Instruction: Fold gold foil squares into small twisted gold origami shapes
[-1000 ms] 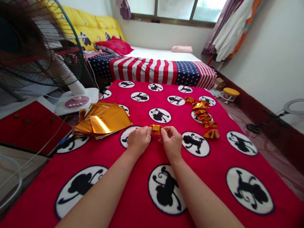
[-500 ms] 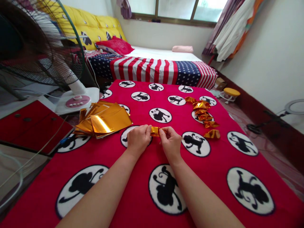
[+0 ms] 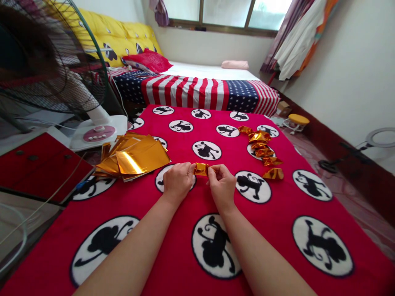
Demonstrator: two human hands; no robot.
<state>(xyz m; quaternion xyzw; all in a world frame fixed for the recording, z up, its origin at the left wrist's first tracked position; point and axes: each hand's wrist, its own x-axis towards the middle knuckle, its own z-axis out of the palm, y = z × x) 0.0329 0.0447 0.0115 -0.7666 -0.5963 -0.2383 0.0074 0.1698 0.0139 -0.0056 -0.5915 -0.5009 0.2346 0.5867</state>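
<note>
A small folded piece of gold foil paper (image 3: 201, 169) is stretched between my two hands, just above the red cloth (image 3: 173, 242) with monkey prints. My left hand (image 3: 178, 179) pinches its left end, thumb against curled fingers. On the other end, my right hand (image 3: 221, 183) grips with thumb and forefinger. To the left lies a fanned pile of flat gold foil sheets (image 3: 142, 158). Several folded gold foil pieces (image 3: 261, 147) form a loose line on the right, the closest one (image 3: 273, 174) lying a little apart.
An electric fan (image 3: 99, 133) stands at the left beside a red-topped box (image 3: 40, 164). Beyond the cloth is a bed (image 3: 185, 91) with a striped cover. A yellow stool (image 3: 298, 119) and a ring light stand (image 3: 328, 165) are on the floor to the right.
A bit more of the foil piece shows between my hands, which are slightly farther apart. Both hands keep their grip. The whole view has shifted slightly.
</note>
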